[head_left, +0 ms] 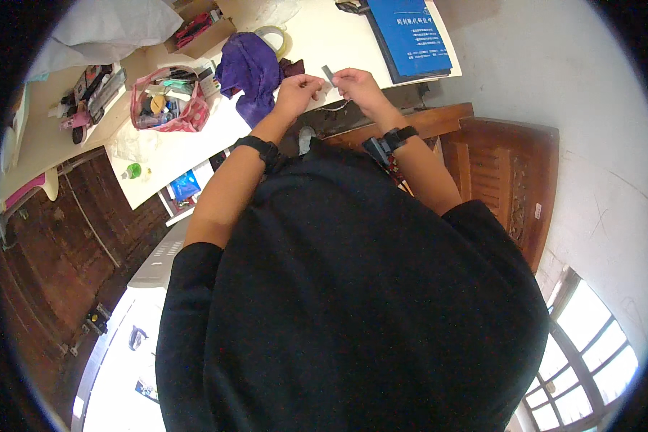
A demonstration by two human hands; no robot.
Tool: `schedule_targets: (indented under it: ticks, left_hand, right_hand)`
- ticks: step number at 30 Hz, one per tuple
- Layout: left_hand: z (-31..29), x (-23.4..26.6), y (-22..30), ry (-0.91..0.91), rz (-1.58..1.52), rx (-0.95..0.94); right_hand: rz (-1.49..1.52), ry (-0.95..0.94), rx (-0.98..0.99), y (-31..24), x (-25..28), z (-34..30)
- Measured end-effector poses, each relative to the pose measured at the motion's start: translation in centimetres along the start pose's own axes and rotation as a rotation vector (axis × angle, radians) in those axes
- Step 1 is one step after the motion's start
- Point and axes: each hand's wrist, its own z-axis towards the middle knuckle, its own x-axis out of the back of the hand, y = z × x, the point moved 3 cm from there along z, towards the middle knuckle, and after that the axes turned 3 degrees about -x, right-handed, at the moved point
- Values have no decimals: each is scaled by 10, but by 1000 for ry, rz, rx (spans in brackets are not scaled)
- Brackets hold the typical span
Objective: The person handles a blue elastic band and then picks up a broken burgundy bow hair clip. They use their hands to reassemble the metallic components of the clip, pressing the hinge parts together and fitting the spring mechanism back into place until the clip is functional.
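Both hands at the near edge of a crowded surface, grey strip in the right

Landmark: purple cloth (pixel 248 68), on the white surface (pixel 331 36). Left hand (pixel 301 95) just right of it, thumb and fingertips brought together; too small to tell whether anything sits between them. Right hand (pixel 358 90) farther right, pinching the grey strip (pixel 328 74), which tilts up from the fingertips.

Around: cloth crowds the left hand's outer side. Dark maroon cloth (pixel 292 67) against its right side; tape roll (pixel 281 40) just beyond. Pink bag (pixel 196 115) to its left, open-topped, stuffed with small items. Cardboard box (pixel 212 34) beyond and left. Blue booklet (pixel 410 39) well to the right, lying over something black. Small green piece (pixel 131 171) left and nearer.

Materials: cloth soft, bunched, deeply folded. Strip flat, narrow, straight-sided. Tape a pale yellowish ring. Bag limp-walled, patterned. Booklet smooth, flat, square-cornered. Carved brown wooden chair (pixel 511 165), right and nearer than the cloth, slatted.
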Motion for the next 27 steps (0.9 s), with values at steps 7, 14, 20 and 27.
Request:
schedule_targets:
  ticks: [7, 14, 20, 27]
  left_hand:
    - [-8, 4, -6, -42, 420, -284]
    - [-24, 14, -5, 0, 482, -179]
    - [-47, 46, -16, 116, 527, -250]
    - [-92, 73, -27, -56, 700, -74]
  right_hand:
    - [-588, 306, 214, 4, 21, 7]
    - [-819, 304, 351, -4, 8, 7]
    - [-860, 183, 422, -12, -21, 4]
    - [-1038, -15, 500, -20, -35, 5]
